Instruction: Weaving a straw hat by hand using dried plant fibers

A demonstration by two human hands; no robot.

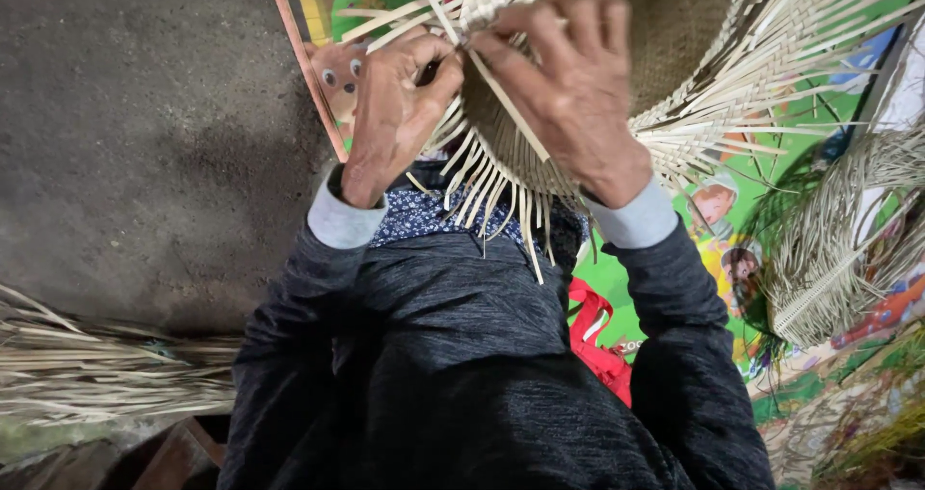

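A half-woven straw hat [674,27] with many loose pale strips sticking out around its brim rests against my lap. My left hand [390,114] pinches strips at the brim's near edge, thumb and forefinger closed on them. My right hand [568,85] grips the brim beside it, fingers curled over the weave, with one long strip [511,109] running under its palm. Both hands meet at the same spot on the brim. My dark sleeves with grey cuffs fill the lower middle.
A colourful cartoon-printed mat [800,259] lies under the work. Another unfinished woven straw piece [829,249] sits at the right. A bundle of loose straw strips [96,365] lies on the dark ground at the left. A red cloth item [597,345] shows by my right arm.
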